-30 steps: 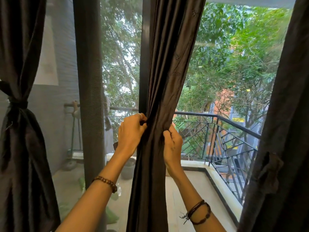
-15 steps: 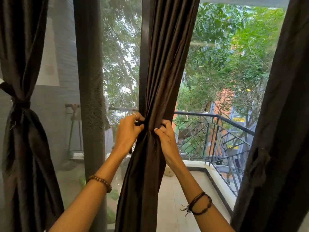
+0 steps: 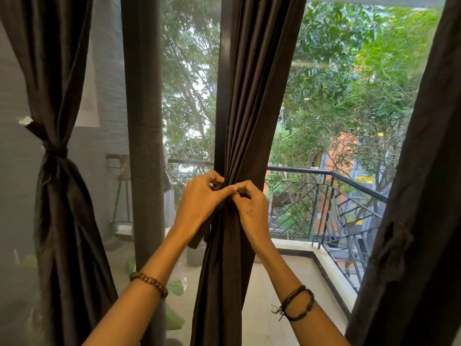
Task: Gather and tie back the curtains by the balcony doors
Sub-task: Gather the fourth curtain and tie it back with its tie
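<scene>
The middle curtain (image 3: 239, 121) hangs in front of the dark door frame (image 3: 223, 83), drawn into a narrow bundle at the height of the balcony railing (image 3: 324, 172). Both hands meet at that pinched waist — the left hand (image 3: 199, 203) comes in from the left with its fingers curled onto the fabric, and the right hand (image 3: 249, 206) grips the bundle from the right, fingertips bent in against it. A short dark tie end (image 3: 198, 236) hangs below the left wrist, beside the bundle. The left curtain (image 3: 57, 208) is already cinched with a knotted band (image 3: 53, 151). The right curtain (image 3: 411, 221) hangs along the picture's edge — whether it is tied cannot be told.
</scene>
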